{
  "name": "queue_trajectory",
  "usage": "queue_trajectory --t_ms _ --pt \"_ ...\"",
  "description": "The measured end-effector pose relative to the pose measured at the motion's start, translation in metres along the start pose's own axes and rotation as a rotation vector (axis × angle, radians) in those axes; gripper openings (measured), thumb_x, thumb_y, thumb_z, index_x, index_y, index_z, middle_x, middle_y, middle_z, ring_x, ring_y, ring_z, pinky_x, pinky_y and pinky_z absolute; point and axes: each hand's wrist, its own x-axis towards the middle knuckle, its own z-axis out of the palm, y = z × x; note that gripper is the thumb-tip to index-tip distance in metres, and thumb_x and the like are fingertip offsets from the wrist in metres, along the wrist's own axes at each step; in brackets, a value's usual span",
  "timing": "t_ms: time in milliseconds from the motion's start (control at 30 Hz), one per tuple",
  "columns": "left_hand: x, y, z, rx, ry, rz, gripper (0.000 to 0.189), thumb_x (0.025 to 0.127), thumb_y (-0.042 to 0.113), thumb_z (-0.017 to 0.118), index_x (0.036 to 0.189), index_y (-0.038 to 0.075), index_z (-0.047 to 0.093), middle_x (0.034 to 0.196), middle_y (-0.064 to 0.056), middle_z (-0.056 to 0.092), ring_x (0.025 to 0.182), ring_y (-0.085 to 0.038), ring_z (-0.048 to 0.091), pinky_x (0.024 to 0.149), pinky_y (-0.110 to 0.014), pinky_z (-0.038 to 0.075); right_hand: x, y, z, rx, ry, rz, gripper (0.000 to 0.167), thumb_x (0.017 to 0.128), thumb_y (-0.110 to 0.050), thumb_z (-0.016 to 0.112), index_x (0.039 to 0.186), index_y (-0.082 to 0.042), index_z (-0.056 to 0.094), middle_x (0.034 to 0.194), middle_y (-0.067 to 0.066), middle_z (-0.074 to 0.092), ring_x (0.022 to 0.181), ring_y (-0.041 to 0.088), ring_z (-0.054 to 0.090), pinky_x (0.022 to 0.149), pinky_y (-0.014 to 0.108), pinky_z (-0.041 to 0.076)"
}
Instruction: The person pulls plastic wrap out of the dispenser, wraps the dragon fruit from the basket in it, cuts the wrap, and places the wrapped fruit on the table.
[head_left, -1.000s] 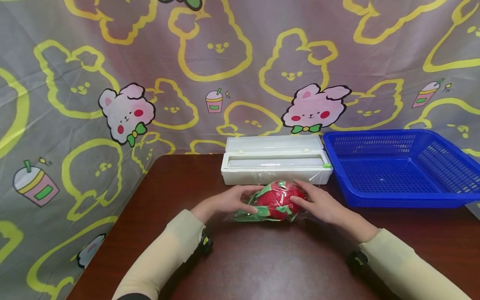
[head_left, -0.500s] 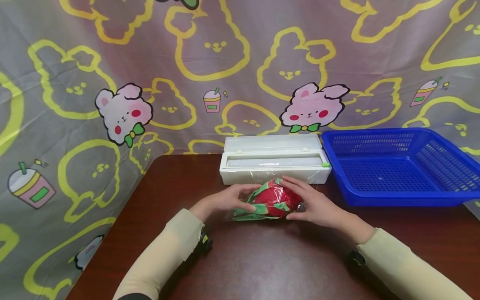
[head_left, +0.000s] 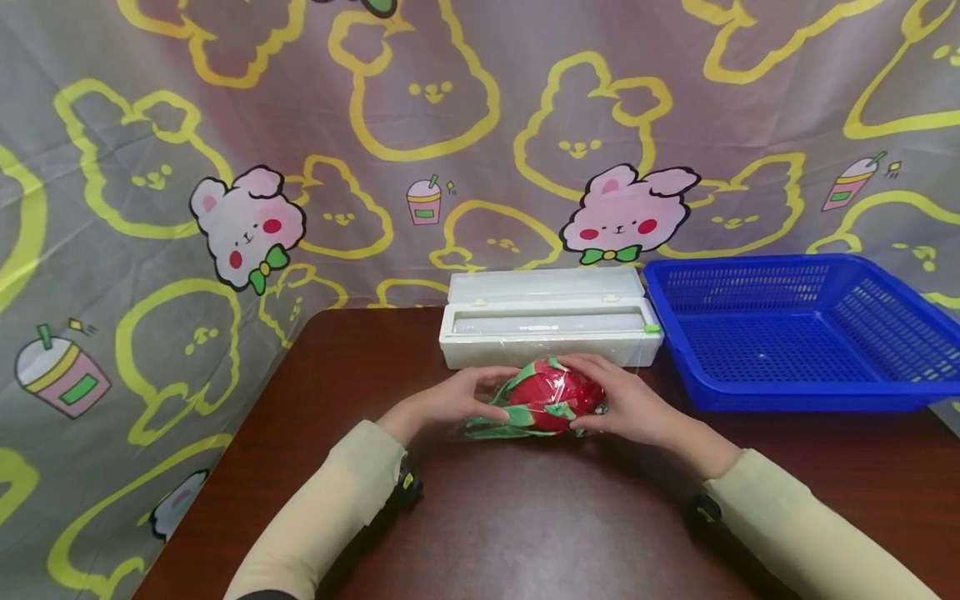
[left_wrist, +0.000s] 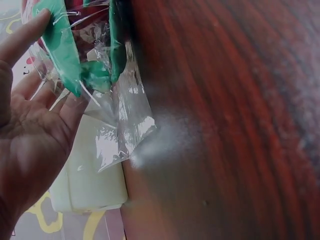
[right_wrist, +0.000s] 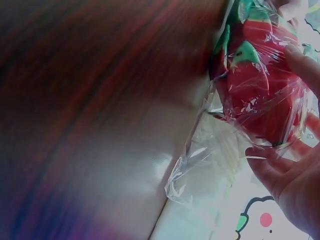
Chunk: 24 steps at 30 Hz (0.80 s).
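The left hand (head_left: 450, 402) and right hand (head_left: 639, 408) curl round opposite ends of a rounded red dragon fruit (head_left: 553, 395) with pointed green scales, wrapped in glossy, crinkled clear film (left_wrist: 132, 117). It is on or just above the smooth, dark red wood-grain table (head_left: 495, 517), in front of a long, straight-sided white box (head_left: 551, 353) near the far edge; a perforated blue plastic basket (head_left: 817, 401) stands by the far right corner.
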Motion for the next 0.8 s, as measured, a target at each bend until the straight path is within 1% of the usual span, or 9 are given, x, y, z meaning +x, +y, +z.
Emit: queue_trajectory --t_ms 100,167,300,367,400,467,567,700,800 --pt "-0.001 -0.001 -0.001 -0.013 0.011 0.016 0.069 0.085 0.015 0.077 0.146 0.014 0.045 0.143 -0.004 0.05 0.13 -0.019 0.046 0.097 -0.033 0.046 0.0 0.0 -0.001 -0.007 -0.008 0.01 0.088 0.07 -0.029 0.089 0.145 -0.018 0.043 0.138 0.01 0.047 0.121 0.034 0.051 0.09 0.052 0.049" --pt "-0.003 0.0 -0.002 -0.032 0.024 0.043 0.069 0.085 0.013 0.077 0.146 0.012 0.045 0.143 -0.005 0.05 0.13 -0.021 0.046 0.097 -0.035 0.047 0.0 -0.001 -0.001 -0.019 -0.006 0.018 0.088 0.07 -0.03 0.089 0.145 -0.018 0.044 0.138 0.01 0.048 0.12 0.034 0.052 0.09 0.052 0.049" --pt "-0.005 0.002 -0.003 -0.062 0.072 0.145 0.069 0.083 0.005 0.077 0.144 0.004 0.044 0.141 -0.013 0.05 0.128 -0.03 0.047 0.097 -0.046 0.046 0.0 0.0 -0.002 -0.034 0.005 0.018 0.088 0.069 -0.032 0.089 0.144 -0.018 0.045 0.137 0.011 0.049 0.119 0.034 0.053 0.089 0.051 0.05" --pt "-0.005 0.005 -0.003 -0.049 0.107 0.196 0.07 0.082 0.004 0.077 0.144 0.002 0.044 0.141 -0.015 0.05 0.126 -0.034 0.049 0.096 -0.051 0.045 0.0 0.001 -0.002 -0.035 0.008 0.017 0.088 0.069 -0.033 0.089 0.144 -0.018 0.045 0.136 0.011 0.049 0.119 0.035 0.053 0.089 0.051 0.05" --pt "-0.005 0.006 -0.002 -0.044 0.12 0.215 0.07 0.082 0.004 0.078 0.144 0.002 0.044 0.141 -0.015 0.049 0.124 -0.035 0.05 0.095 -0.053 0.045 0.0 0.001 -0.002 -0.034 0.009 0.017 0.087 0.07 -0.033 0.089 0.144 -0.018 0.045 0.136 0.012 0.049 0.119 0.035 0.052 0.088 0.051 0.05" --pt "-0.004 0.009 0.001 -0.018 0.133 0.237 0.072 0.081 0.007 0.079 0.144 0.004 0.045 0.142 -0.012 0.049 0.123 -0.033 0.051 0.093 -0.052 0.047 0.0 0.002 -0.002 -0.03 0.01 0.02 0.087 0.07 -0.033 0.089 0.144 -0.018 0.046 0.136 0.012 0.049 0.119 0.035 0.052 0.088 0.051 0.05" --pt "-0.002 0.012 0.007 0.029 0.124 0.243 0.076 0.079 0.011 0.082 0.145 0.009 0.045 0.143 -0.007 0.048 0.124 -0.027 0.049 0.096 -0.046 0.047 0.0 0.002 -0.002 -0.024 0.016 0.023 0.087 0.069 -0.033 0.089 0.143 -0.018 0.046 0.135 0.011 0.05 0.118 0.034 0.053 0.088 0.051 0.051" --pt "0.002 0.012 0.015 0.095 0.103 0.203 0.083 0.077 0.017 0.084 0.148 0.017 0.042 0.148 -0.001 0.042 0.132 -0.017 0.041 0.101 -0.034 0.042 0.001 0.001 -0.003 0.006 0.027 0.029 0.086 0.069 -0.03 0.09 0.142 -0.015 0.047 0.133 0.012 0.053 0.117 0.033 0.054 0.089 0.05 0.05" --pt "0.005 0.012 0.018 0.146 0.113 0.164 0.087 0.076 0.02 0.085 0.15 0.024 0.038 0.149 0.002 0.041 0.131 -0.015 0.04 0.101 -0.032 0.041 0.003 0.002 -0.004 0.034 0.031 0.044 0.085 0.069 -0.027 0.09 0.141 -0.012 0.048 0.131 0.012 0.055 0.116 0.032 0.054 0.089 0.049 0.05"
